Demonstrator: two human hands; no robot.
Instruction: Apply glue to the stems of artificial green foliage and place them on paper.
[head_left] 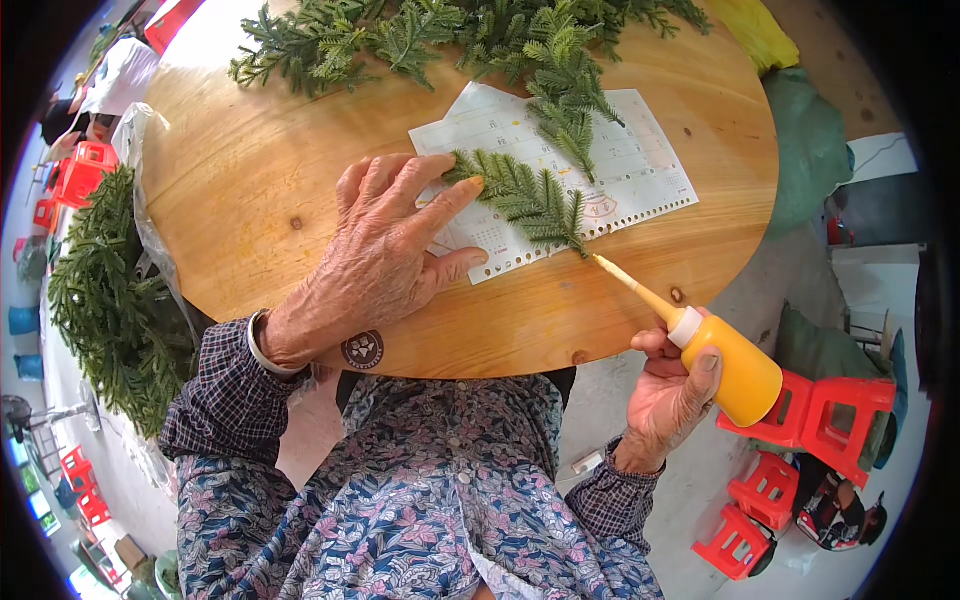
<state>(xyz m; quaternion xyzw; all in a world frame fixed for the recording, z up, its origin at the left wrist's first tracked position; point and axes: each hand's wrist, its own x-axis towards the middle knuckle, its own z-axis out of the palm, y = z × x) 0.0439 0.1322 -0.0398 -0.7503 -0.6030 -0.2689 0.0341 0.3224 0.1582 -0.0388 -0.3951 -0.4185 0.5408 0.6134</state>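
Observation:
A flat green artificial fir sprig (525,203) lies on a sheet of printed paper (640,165), its bare stem end pointing toward me at the paper's near edge. My left hand (385,240) stretches over the table with fingers spread, index and middle fingertips touching the sprig's left tip. My right hand (675,395) is wrapped round a yellow squeeze bottle (735,370) with a white collar and a long thin nozzle. The bottle is tilted, and its nozzle tip is just beside the sprig's stem end. I cannot tell whether they touch.
More fir branches (400,40) are heaped along the far side of the round wooden table (240,200); one overlaps the paper. A large pile of greenery (120,300) stands at the left, beside clear plastic. Red stools (845,420) are on the floor at right.

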